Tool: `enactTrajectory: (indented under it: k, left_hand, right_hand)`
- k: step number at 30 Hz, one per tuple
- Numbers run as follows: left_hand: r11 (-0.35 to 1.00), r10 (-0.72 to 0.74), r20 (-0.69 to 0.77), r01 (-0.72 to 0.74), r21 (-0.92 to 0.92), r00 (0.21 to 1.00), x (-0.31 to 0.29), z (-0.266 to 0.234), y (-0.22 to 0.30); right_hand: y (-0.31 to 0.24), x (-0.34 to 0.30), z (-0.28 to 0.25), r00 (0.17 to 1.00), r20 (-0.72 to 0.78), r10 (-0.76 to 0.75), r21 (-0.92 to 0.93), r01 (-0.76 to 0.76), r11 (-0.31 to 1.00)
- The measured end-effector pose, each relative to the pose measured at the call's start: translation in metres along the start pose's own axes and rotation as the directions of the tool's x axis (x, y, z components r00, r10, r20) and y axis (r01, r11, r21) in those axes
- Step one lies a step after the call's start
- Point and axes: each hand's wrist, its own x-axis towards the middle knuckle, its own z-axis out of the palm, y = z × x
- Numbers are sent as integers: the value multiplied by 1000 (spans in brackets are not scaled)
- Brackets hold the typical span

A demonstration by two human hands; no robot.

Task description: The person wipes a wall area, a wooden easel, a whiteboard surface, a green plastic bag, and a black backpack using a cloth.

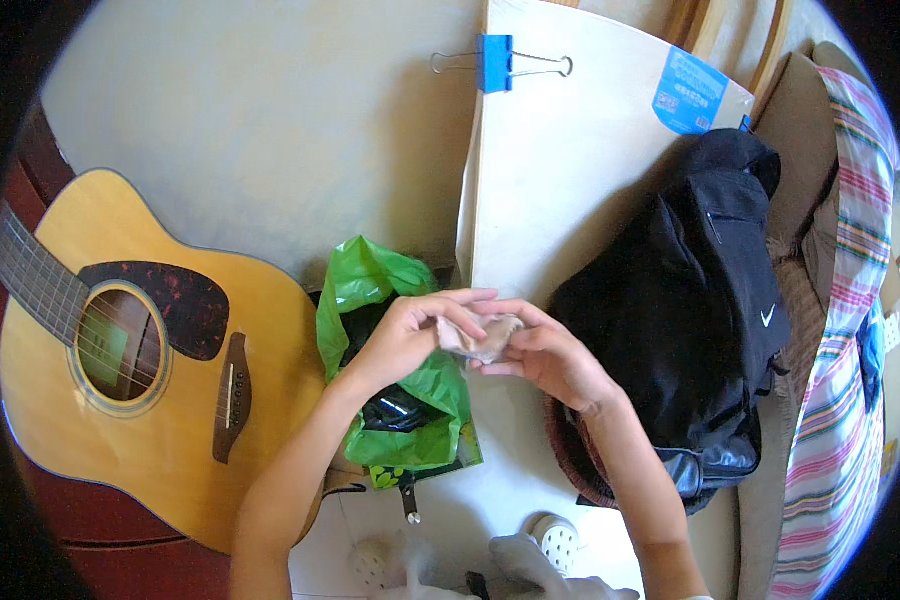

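Between my two hands is a small crumpled whitish, beige-tinged piece, cloth or tissue (485, 345); which of the two I cannot tell. My left hand (405, 335) grips its left side with bent fingers, the thumb hidden in part. On the other side, my right hand (558, 362) pinches it between thumb and fingers. Just below and left of the hands stands a green plastic bag (432, 385) with its mouth wide, and dark, shiny things (395, 412) show inside it. The left hand and wrist cover part of the bag.
An acoustic guitar (185, 440) lies at the left. To the right, a black backpack (660, 300) leans near a sofa (795, 130) with a striped cover (840, 400). Behind stands a white board (580, 130) with a blue binder clip (495, 63). Pale clogs (555, 540) are at the bottom.
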Motion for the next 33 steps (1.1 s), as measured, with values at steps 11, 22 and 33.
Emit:
enactTrajectory:
  k: [11, 22, 33]
  left_hand:
    - [761, -44, -638, -388, -520, 769, 62, 12, 7]
    - [968, -228, -680, 237, -81, 697, 18, -28, -56]
    - [788, -309, -359, 448, 422, 881, -38, -56, -60]
  right_hand:
    - [-70, 63, 27, 456, 651, -607, -748, 245, -617]
    - [-6, 75, -16, 607, 733, -308, -545, 253, -799]
    - [78, 61, -48, 788, 573, -225, -647, 268, -714]
